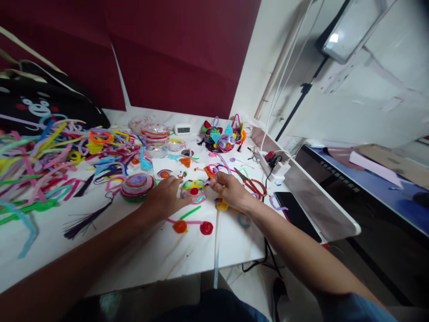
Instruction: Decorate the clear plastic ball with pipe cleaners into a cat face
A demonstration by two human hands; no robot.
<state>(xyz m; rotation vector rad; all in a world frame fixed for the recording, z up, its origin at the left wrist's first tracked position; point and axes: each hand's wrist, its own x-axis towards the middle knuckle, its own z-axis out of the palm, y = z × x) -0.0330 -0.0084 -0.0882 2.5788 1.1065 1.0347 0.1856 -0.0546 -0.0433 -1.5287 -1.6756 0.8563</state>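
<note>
My left hand grips the left side of a small round craft of coloured pipe cleaners, yellow-green on top with a red disc at its middle and pink below. On the right side of this craft, my right hand is closed in a pinch, with a bit of purple showing at its fingertips; what exactly it holds is too small to tell. Below the hands lie an orange coil and a red coil on pink stems. A coiled pipe-cleaner dome sits by my left wrist.
Loose pipe cleaners heap at the left, before a black bag. Orange-handled scissors, a phone and a power strip lie at right. Finished colourful crafts and a small digital clock stand behind.
</note>
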